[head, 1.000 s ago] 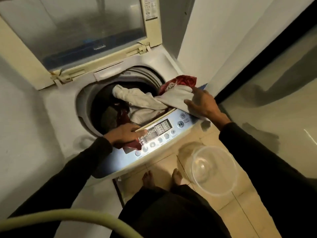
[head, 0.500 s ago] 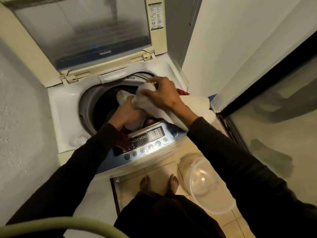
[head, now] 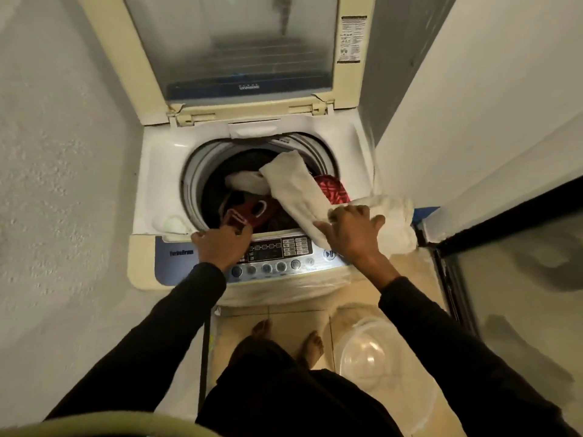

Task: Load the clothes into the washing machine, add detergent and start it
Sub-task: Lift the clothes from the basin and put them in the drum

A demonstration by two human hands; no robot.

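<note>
A top-loading washing machine (head: pixel 157 171) stands with its lid (head: pixel 239 42) raised. Mixed clothes fill the drum. A long white cloth (head: pixel 293 187) lies across the drum's right rim and hangs bunched over the machine's right side. A red patterned garment (head: pixel 332 190) sits beside it, and a dark red garment (head: pixel 252 212) lies at the drum's front. My left hand (head: pixel 220 244) rests at the front rim, fingers closed on the dark red garment's edge. My right hand (head: pixel 353 234) presses on the white cloth above the control panel (head: pixel 277 250).
A clear plastic basin (head: pixel 375 357) sits on the tiled floor at the right of my bare feet (head: pixel 312 342). Walls close in left and right of the machine. A dark-framed glass door (head: pixel 504 279) is at the right. A pale hose (head: pixel 94 427) crosses the bottom left corner.
My left hand came out of the drum to the front rim. My right hand moved from over the drum back right onto the white cloth, which now lies stretched across the rim.
</note>
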